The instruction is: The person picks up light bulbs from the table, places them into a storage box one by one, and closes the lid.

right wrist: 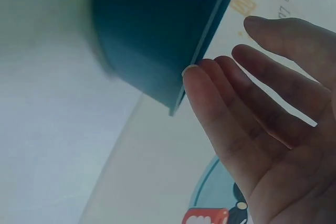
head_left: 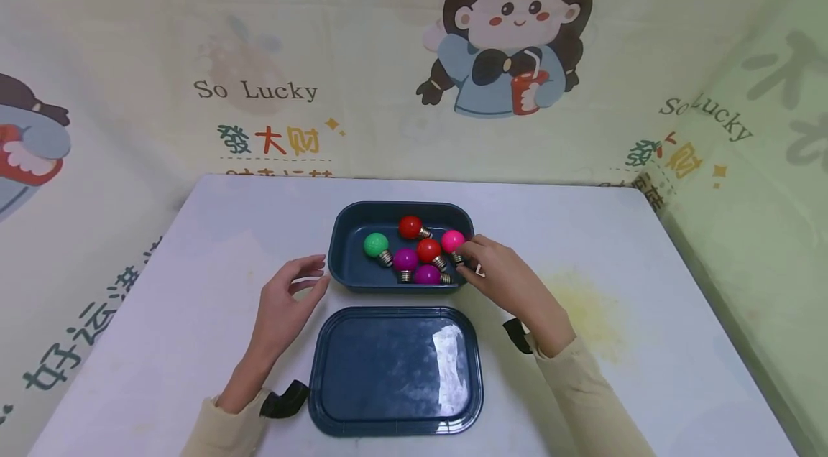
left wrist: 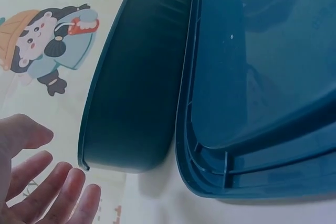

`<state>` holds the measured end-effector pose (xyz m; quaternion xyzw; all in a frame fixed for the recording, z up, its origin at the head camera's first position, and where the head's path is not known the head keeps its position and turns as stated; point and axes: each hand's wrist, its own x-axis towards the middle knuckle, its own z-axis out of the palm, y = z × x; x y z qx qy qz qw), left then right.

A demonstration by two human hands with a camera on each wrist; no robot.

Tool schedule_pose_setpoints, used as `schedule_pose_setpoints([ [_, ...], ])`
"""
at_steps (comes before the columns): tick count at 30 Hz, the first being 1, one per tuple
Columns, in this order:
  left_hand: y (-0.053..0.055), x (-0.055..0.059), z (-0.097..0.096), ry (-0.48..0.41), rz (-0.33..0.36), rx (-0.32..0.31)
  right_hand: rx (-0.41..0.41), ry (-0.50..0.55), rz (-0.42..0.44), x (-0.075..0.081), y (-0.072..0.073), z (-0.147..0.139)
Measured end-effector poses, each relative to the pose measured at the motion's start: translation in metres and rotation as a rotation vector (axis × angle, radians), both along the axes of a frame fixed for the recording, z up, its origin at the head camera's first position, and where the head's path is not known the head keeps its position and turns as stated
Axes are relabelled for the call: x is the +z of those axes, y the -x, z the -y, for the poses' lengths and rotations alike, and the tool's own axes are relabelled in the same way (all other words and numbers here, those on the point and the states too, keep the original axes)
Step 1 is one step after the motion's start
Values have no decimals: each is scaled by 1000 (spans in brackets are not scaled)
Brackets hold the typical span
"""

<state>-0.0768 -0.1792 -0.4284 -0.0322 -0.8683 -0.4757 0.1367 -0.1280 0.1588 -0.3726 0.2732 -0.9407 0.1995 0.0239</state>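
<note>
A dark blue open box (head_left: 352, 277) holds several small colored light bulbs: a green bulb (head_left: 376, 245), two red bulbs (head_left: 410, 227), two purple bulbs (head_left: 405, 259) and a pink bulb (head_left: 453, 241). My left hand (head_left: 289, 302) is beside the box's left end, fingers loosely bent and apart from it; in the left wrist view nothing lies between its fingers. At the opposite end, my right hand (head_left: 501, 274) has its fingertips by the rim, close to the pink bulb's metal base. The right wrist view shows relaxed fingers (right wrist: 210, 98) near the rim and no bulb among them.
A dark blue lid (head_left: 396, 371) lies flat on the white table (head_left: 582, 248), just in front of the box. A patterned cloth (head_left: 375, 47) hangs behind the table and at both sides. Black straps (head_left: 284, 399) are on both wrists.
</note>
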Motion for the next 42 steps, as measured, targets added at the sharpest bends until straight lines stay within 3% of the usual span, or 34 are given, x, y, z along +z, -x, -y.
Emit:
schedule_pose_setpoints([
  [13, -12, -2, 7, 62, 52, 20, -65, 24, 44, -11, -15, -17],
  [21, -19, -7, 11, 98, 138, 15, -118, 8, 143, -23, -21, -21],
  [33, -27, -12, 13, 140, 286, -11, -98, 35, 292, -42, -27, -22],
  [42, -34, -10, 13, 172, 400, -43, 7, 108, 340, -53, -35, -29],
])
